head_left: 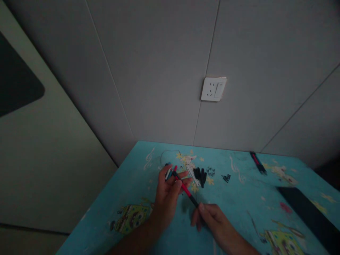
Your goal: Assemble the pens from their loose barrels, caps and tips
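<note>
Grey wall tiles with a white socket [213,89] stand behind a blue cartoon table [239,198]. Both hands share one red and black pen [186,189]. It slants from far-left to near-right. The left hand [167,198] has its fingers closed around the far end. The right hand [212,217] pinches the near black tip. Small black pen parts [200,175] lie just past the left hand's fingers.

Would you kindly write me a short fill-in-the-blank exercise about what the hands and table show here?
1. Both hands grip one red and ____ pen.
2. The left hand holds the pen's ____ end; the right hand holds the nearer end.
3. The tablecloth is ____ with cartoon prints.
4. On the wall sits a white ____.

Missing words: black; far; blue; socket
</note>
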`<state>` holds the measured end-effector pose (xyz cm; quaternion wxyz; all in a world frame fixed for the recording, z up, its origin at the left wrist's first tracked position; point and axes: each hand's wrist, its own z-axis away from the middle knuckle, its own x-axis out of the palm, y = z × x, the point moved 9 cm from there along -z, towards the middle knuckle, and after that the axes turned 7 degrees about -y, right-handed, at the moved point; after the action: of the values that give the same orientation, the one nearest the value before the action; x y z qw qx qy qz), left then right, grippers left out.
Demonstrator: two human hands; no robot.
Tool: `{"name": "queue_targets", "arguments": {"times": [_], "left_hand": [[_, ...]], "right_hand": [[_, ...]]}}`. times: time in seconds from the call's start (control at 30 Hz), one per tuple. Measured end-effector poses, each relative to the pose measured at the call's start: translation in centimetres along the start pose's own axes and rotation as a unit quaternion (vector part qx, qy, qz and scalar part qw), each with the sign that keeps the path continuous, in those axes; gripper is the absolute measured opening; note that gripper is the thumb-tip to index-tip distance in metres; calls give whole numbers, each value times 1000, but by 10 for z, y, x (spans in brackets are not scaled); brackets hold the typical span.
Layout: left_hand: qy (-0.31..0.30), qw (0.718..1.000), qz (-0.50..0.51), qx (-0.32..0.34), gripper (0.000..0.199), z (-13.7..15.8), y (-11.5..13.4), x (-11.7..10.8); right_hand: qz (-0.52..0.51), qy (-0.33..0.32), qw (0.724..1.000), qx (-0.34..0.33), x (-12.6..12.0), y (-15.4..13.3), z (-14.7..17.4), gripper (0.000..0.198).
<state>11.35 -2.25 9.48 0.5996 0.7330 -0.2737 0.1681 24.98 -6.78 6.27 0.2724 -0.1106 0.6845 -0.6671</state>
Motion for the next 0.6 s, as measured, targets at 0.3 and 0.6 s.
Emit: {"name": "queue_targets", "arguments": {"times": [0.3,0.6], "left_hand": [[-1,1000,-8,-6,47,-3,0,-3],[-42,999,19,-21,44,-1,0,-2]], "right_hand": [[84,150,985,-30,-23,-17,10,29],[-184,-25,983,0,17,1,6,56]]}}
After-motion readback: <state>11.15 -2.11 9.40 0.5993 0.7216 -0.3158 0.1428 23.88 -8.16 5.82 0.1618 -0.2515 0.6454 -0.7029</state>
